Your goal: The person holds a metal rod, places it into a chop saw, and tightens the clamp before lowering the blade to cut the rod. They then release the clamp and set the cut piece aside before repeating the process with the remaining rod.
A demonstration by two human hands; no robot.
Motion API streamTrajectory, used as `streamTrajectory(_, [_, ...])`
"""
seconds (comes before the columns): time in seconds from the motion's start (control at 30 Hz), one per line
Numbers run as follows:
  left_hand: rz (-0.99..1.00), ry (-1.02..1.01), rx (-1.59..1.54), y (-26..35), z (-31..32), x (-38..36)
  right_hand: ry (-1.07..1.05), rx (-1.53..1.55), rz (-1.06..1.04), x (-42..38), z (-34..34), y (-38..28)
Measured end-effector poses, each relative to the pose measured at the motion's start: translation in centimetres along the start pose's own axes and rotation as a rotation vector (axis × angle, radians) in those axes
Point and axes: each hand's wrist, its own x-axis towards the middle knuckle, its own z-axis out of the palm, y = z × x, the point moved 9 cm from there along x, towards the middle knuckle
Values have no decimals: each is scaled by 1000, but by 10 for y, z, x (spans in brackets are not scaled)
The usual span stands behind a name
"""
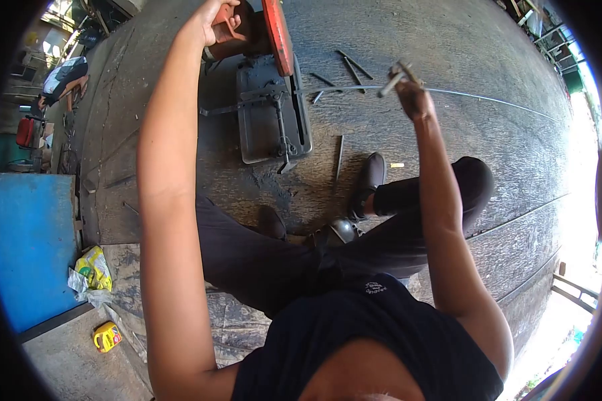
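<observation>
At the top of the head view my left hand (pixel 214 21) is closed around the orange-red handle (pixel 229 28) of a cut-off saw. The red wheel guard (pixel 277 37) rises beside that hand, and the saw's dark metal base (pixel 257 134), with its clamp screw (pixel 279 123), rests on the floor. Out to the right, my raised right hand (pixel 415 99) is closed on short metal pieces (pixel 392 83), slightly blurred. Below it a long thin metal rod (pixel 488 98) runs across the floor. Several dark cut bars (pixel 351 72) lie between the saw and my right hand.
Another dark bar (pixel 340 157) and a small yellow item (pixel 396 165) lie near my shoe (pixel 371 175). At left are a blue panel (pixel 30 247), a yellow plastic bag (pixel 93 271) and a yellow container (pixel 107 337). Another person (pixel 65 77) bends over at far left.
</observation>
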Motion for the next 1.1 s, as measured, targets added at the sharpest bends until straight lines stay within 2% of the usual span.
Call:
streamTrajectory(0.07, [24, -11, -19, 4, 8, -6, 52, -84, 177, -12, 8, 40])
streamTrajectory(0.13, [71, 1, -18, 3, 5, -5, -40, -71, 258, -25, 31, 69])
streamTrajectory(0.23, [39, -1, -15, 1, 4, -5, -177, -2, 295, -36, 52, 93])
streamTrajectory(0.37, [33, 10, -6, 0, 5, -9, -299, 131, 269, -35, 68, 85])
streamTrajectory(0.47, [27, 21, -12, 1, 4, -7, -193, 166, 213, -37, 73, 58])
streamTrajectory(0.53, [14, 31, -23, -2, 1, -5, -276, 148, 170, -34, 74, 49])
streamTrajectory(0.6, [34, 65, -9, 1, 0, -7, -149, -220, 320, -34, 55, 61])
streamTrajectory(0.63, [35, 65, -8, 3, 2, -10, -150, -219, 319, -32, 55, 61])
streamTrajectory(0.73, [14, 43, -23, 0, 5, -10, -96, -972, 226, -30, 42, 59])
streamTrajectory(0.8, [43, 5, -64, 1, -1, 2, -10, -796, 211, -26, 22, 85])
streamTrajectory(0.87, [34, 4, -62, 3, 9, -9, -39, -448, 207, -16, 5, 115])
streamTrajectory(1.03, [-13, -43, -65, -1, 1, -1, 119, -382, 176, -45, 44, 109])
streamTrajectory(1.1, [6, -7, -69, -2, 4, -8, 116, -341, 158, -49, 62, 93])
